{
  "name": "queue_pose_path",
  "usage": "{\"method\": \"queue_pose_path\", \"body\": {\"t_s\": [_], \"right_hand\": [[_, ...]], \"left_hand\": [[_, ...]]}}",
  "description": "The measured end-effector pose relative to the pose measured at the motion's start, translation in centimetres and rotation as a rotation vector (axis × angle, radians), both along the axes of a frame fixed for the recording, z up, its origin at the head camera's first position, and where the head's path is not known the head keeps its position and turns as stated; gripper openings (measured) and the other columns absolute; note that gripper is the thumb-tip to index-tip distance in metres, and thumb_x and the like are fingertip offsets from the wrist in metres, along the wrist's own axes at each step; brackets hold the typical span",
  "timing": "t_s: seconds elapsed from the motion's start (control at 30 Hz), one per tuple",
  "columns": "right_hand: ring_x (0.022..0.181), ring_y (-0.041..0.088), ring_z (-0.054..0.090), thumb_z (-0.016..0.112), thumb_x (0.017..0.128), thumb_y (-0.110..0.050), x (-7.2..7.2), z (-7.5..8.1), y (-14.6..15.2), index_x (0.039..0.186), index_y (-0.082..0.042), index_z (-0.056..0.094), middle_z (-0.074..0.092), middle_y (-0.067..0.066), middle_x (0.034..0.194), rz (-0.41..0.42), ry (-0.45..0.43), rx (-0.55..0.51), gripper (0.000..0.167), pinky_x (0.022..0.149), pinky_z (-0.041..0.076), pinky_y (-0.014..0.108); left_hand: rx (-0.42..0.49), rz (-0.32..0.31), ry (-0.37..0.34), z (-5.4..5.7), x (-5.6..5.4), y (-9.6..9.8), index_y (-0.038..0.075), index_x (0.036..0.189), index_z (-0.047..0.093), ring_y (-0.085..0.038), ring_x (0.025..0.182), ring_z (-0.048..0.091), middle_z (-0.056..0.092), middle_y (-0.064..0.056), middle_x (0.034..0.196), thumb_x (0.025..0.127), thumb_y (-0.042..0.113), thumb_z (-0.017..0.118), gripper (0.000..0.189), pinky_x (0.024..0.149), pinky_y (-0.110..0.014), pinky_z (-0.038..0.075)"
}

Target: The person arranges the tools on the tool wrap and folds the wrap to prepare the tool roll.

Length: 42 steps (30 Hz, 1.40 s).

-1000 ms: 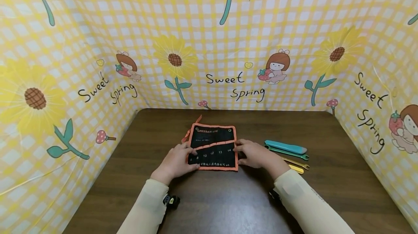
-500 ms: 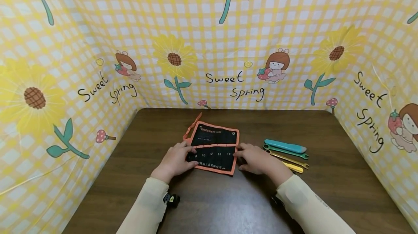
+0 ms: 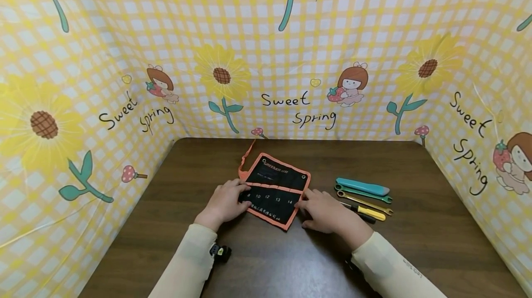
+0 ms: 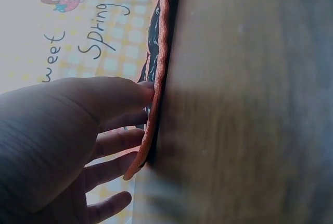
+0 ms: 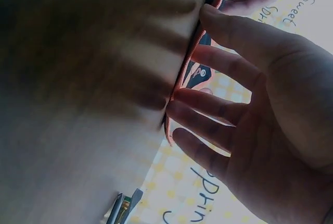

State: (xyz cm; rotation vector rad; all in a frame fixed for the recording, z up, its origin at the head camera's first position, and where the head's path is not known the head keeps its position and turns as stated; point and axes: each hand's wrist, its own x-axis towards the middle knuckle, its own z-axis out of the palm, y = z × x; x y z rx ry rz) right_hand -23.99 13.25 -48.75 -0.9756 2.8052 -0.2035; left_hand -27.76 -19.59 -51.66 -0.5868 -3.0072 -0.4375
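We take this for a small screened-off booth, set up for recording, rather than an open workshop. A dark wood-grain tabletop (image 3: 266, 265) is closed in at the far, left and right sides by yellow-and-white checked cloth (image 3: 166, 11), printed with sunflowers (image 3: 221, 75), strawberry-carrying girls (image 3: 347, 85) and "Sweet Spring" lettering (image 3: 287, 99). We see wrenches (image 3: 365, 202) and an orange-edged tool pouch (image 3: 276, 191), workshop goods among homely fabric. The cloth hides the room beyond, so we cannot tell whether it is a home or an office.
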Motion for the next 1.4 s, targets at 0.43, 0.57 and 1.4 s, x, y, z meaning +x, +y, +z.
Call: {"method": "queue_pose_path", "body": {"t_s": [0.43,0.57,1.4], "right_hand": [[0.129,0.033,0.052,0.077,0.097,-0.039,-3.7,0.3,0.8,0.142,-0.015,0.065,0.055,0.011,0.141,-0.121,0.013,-0.116,0.053,0.104,0.044,0.056],[0.134,0.035,0.050,0.074,0.100,-0.036,-4.9,0.4,0.9,0.146,-0.012,0.061,0.052,0.014,0.145,-0.142,-0.016,-0.115,0.054,0.107,0.042,0.058],[0.127,0.034,0.052,0.072,0.101,-0.038,-5.3,-0.6,1.6,0.139,-0.011,0.068,0.055,0.012,0.139,-0.091,-0.005,0.005,0.047,0.102,0.045,0.055]], "left_hand": [[-0.014,0.021,0.061,0.8,2.3,0.9,0.019,0.131,0.072,-0.032,0.125,0.055,0.059,-0.009,0.139,0.087,0.052,0.082,0.056,0.104,-0.054,0.043],[-0.040,0.040,0.051,0.9,2.9,1.4,0.017,0.129,0.073,-0.032,0.120,0.055,0.059,-0.010,0.136,0.084,0.054,0.083,0.059,0.101,-0.054,0.046],[-0.043,0.082,-0.004,0.5,2.9,1.9,0.014,0.123,0.073,-0.033,0.110,0.057,0.060,-0.010,0.121,0.085,0.056,0.082,0.058,0.095,-0.056,0.047]]}}
